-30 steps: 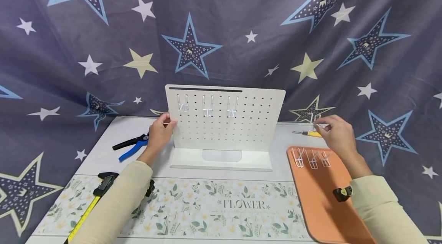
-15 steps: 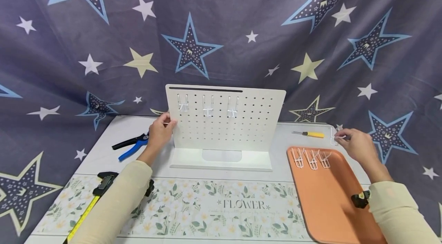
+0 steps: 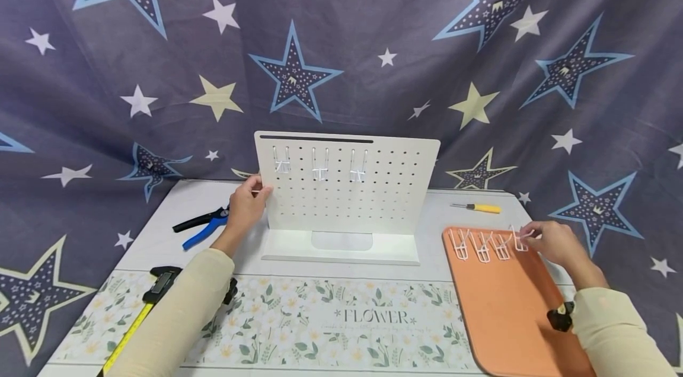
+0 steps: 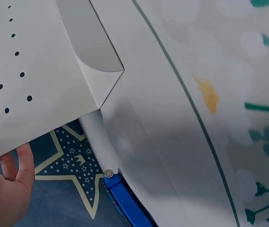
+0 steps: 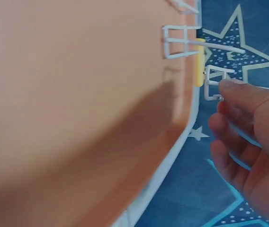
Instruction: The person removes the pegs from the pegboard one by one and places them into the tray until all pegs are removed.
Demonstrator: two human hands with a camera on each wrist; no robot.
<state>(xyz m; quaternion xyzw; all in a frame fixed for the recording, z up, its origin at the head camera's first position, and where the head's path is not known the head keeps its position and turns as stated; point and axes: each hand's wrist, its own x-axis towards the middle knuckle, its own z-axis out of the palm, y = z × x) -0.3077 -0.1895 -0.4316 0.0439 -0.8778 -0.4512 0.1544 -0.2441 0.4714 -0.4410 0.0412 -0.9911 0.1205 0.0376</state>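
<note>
A white pegboard (image 3: 341, 202) stands upright at the back of the table, with three white wire hooks (image 3: 320, 165) hung along its upper rows. My left hand (image 3: 247, 205) grips the board's left edge, also seen in the left wrist view. At the right, my right hand (image 3: 555, 242) pinches a white wire hook (image 5: 213, 85) between thumb and fingers, over the far right corner of the orange tray (image 3: 512, 318). Three more wire hooks (image 3: 482, 248) lie in a row along the tray's far edge, left of the held one.
A yellow-handled screwdriver (image 3: 482, 208) lies behind the tray. Blue-and-black pliers (image 3: 200, 227) rest left of the board; a digital caliper (image 3: 160, 287) and yellow tape measure (image 3: 127, 338) lie near the left forearm. A floral mat (image 3: 341, 329) covers the front. A star-patterned curtain (image 3: 373, 98) hangs behind.
My right hand has carried the wire hook from above the screwdriver, out to the right, then down to the tray's far right corner. My left hand stays on the pegboard's edge.
</note>
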